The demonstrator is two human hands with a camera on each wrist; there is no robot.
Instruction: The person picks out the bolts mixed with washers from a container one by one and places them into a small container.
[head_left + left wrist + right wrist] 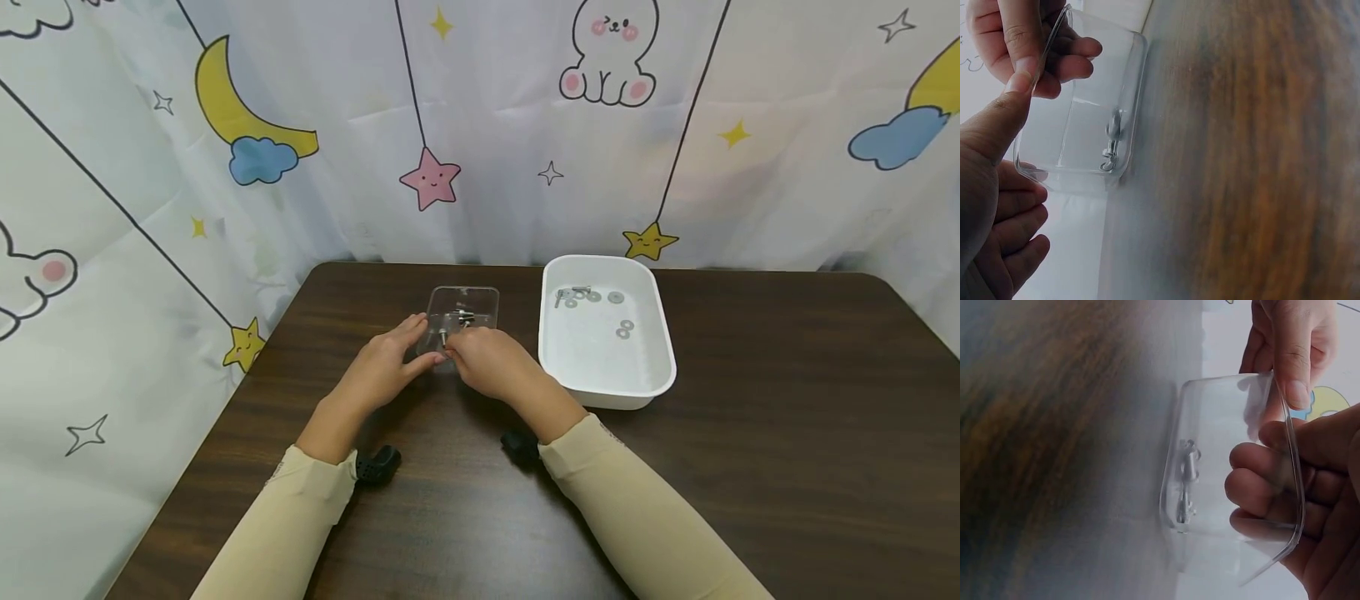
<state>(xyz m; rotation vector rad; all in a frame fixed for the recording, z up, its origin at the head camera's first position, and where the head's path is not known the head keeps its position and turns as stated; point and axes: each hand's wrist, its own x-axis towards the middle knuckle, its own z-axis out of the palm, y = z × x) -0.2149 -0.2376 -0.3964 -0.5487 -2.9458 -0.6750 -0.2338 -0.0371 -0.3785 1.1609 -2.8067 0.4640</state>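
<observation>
A clear plastic box (480, 298) stands on the table, with small metal fasteners (1189, 469) on its floor. My left hand (382, 367) holds the box at its near left corner, thumb at the near rim and fingers along the left wall. Over the near rim, my right hand (487, 362) reaches in with curled fingers (1250, 487). In the head view a slim metal piece (443, 337) shows right beside the right fingertips; I cannot tell whether they pinch it.
To the right of the clear box stands a white plastic tub (607, 383). Several washers (616, 297) and a few screws (558, 298) lie in it. The dark wooden table (787, 417) reaches back to a printed curtain (510, 108).
</observation>
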